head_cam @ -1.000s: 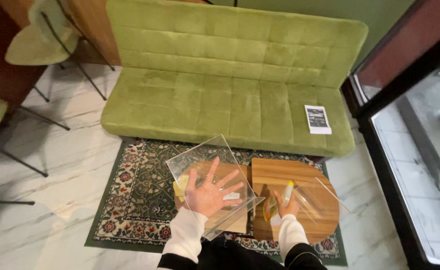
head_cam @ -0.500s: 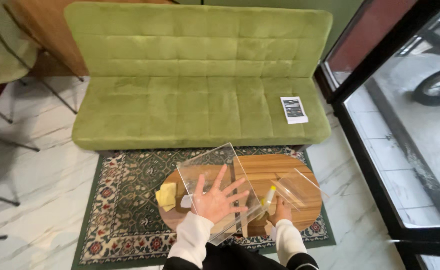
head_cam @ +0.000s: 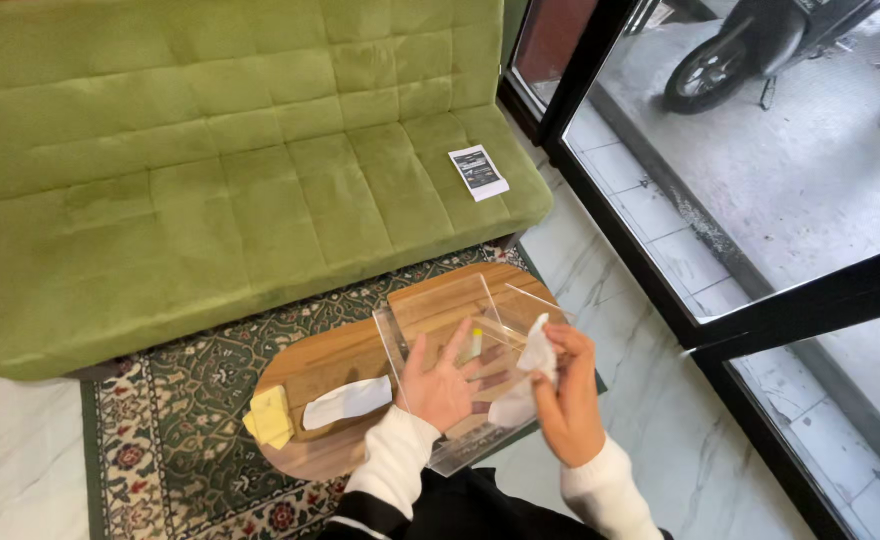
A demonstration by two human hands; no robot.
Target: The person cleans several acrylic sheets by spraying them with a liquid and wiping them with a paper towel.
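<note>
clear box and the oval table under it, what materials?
Clear box: likely acrylic, glossy; see-through panels with bright edges, the left hand visible through it. Oval table: wood or wood veneer, smooth satin; brown grain lines show. Right hand holds a white cloth, soft-looking.

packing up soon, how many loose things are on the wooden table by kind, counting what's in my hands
clear plastic box: 1
white cloths: 2, one on the table, one in the right hand at
yellow cloth: 1
small yellow-tipped item, kind unclear: 1
total: 5
</note>
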